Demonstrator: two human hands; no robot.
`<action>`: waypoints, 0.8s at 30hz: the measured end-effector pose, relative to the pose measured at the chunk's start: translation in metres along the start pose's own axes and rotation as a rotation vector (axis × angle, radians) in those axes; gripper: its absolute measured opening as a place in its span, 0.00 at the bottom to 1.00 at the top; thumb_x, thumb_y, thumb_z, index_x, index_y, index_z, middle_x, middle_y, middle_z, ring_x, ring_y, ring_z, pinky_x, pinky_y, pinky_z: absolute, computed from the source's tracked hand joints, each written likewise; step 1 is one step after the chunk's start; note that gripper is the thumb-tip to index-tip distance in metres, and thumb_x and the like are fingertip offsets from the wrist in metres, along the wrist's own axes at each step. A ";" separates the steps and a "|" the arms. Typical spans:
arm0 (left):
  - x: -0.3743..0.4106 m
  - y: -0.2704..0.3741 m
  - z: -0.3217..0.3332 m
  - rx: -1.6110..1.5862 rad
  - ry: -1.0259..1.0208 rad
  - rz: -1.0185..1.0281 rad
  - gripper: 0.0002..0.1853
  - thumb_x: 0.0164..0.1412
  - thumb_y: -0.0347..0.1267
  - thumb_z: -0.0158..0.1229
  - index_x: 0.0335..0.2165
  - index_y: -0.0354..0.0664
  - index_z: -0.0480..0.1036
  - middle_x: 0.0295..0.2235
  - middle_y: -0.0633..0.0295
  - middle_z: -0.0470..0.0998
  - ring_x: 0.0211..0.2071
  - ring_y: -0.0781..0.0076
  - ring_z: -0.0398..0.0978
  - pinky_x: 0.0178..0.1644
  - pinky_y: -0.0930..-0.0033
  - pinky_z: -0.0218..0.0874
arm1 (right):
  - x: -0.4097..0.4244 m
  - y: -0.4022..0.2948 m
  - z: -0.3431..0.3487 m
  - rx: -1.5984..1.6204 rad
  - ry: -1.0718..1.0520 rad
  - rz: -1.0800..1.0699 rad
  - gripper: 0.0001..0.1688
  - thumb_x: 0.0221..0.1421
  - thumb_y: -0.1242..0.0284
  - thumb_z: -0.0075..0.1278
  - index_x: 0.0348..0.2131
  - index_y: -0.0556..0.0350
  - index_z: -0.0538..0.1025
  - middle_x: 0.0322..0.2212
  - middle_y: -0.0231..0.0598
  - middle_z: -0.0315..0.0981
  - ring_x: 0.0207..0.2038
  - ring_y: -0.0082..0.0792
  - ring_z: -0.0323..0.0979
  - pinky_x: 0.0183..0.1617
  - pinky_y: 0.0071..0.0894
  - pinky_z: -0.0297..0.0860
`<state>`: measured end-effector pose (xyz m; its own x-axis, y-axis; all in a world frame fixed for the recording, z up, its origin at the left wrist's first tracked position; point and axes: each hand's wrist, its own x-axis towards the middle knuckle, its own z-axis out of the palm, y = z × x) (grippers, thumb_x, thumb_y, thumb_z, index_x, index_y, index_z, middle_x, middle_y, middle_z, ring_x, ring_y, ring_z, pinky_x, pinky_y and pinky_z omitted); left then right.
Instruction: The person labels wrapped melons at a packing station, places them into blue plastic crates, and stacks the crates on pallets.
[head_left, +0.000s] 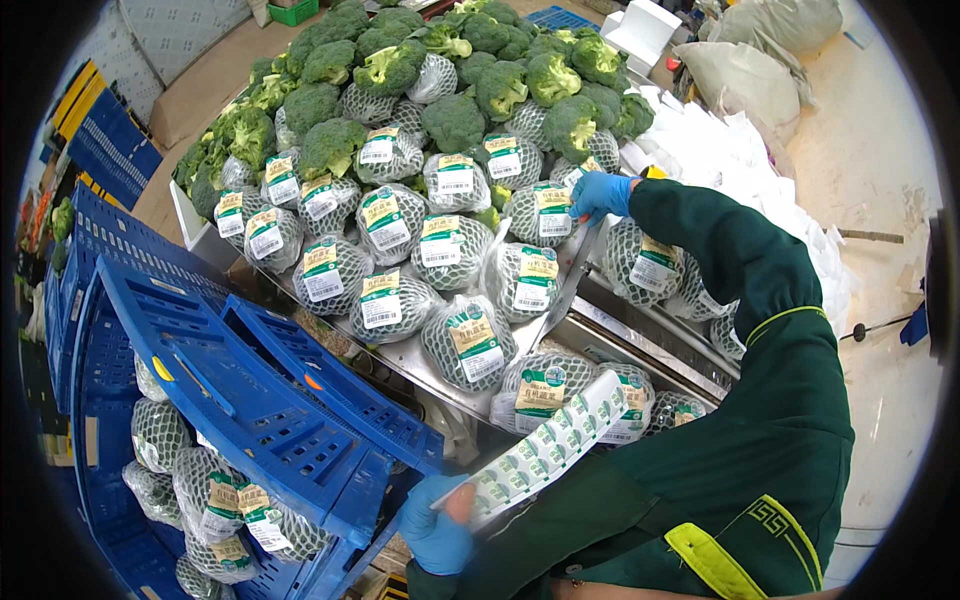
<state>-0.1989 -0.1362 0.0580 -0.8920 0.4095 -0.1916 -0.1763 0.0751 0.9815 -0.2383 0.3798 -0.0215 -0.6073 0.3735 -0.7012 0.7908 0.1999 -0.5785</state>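
My left hand (437, 525), in a blue glove with the thumb tip bare, grips the end of a sheet of small green-and-white stickers (551, 450). The sheet slants up over wrapped packs near my body. Out at the far right of the metal table, my gloved right hand (602, 196) has its fingertips at the labelled side of a net-wrapped broccoli pack (541, 215). Whether anything is between those fingers is hidden. Around it lie several more packs in white foam net and clear film, such as one labelled pack (471, 343) at the table's near edge.
Loose broccoli heads (455, 122) are heaped at the back. Blue plastic crates (247, 405) stand at the left, one holding wrapped packs (214, 495). A metal rail (660, 322) borders the right side, beside a pile of white foam nets (720, 172). Large sacks (742, 90) lie beyond.
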 end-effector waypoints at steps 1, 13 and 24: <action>0.000 0.000 0.000 0.006 0.002 0.000 0.08 0.49 0.31 0.63 0.26 0.38 0.74 0.25 0.64 0.73 0.26 0.78 0.67 0.33 0.75 0.58 | 0.001 0.000 0.000 0.059 -0.012 0.017 0.13 0.46 0.75 0.57 0.31 0.67 0.72 0.25 0.41 0.71 0.26 0.30 0.74 0.28 0.28 0.75; 0.006 0.006 -0.003 0.004 -0.020 0.009 0.05 0.52 0.25 0.58 0.30 0.36 0.74 0.28 0.63 0.74 0.28 0.79 0.69 0.34 0.76 0.59 | 0.005 -0.003 0.011 -1.091 0.348 -0.444 0.18 0.38 0.68 0.57 0.30 0.63 0.75 0.27 0.50 0.74 0.29 0.45 0.75 0.32 0.40 0.70; 0.021 0.020 0.003 0.061 -0.078 0.060 0.02 0.51 0.25 0.59 0.27 0.37 0.74 0.23 0.65 0.74 0.25 0.81 0.68 0.32 0.78 0.60 | -0.199 -0.099 0.131 -0.746 -0.632 -1.264 0.15 0.51 0.66 0.50 0.37 0.57 0.71 0.32 0.43 0.70 0.35 0.44 0.70 0.36 0.38 0.67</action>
<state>-0.2200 -0.1235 0.0740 -0.8645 0.4844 -0.1341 -0.0960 0.1028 0.9901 -0.2055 0.1669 0.1211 -0.6533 -0.7485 -0.1133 -0.4786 0.5243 -0.7043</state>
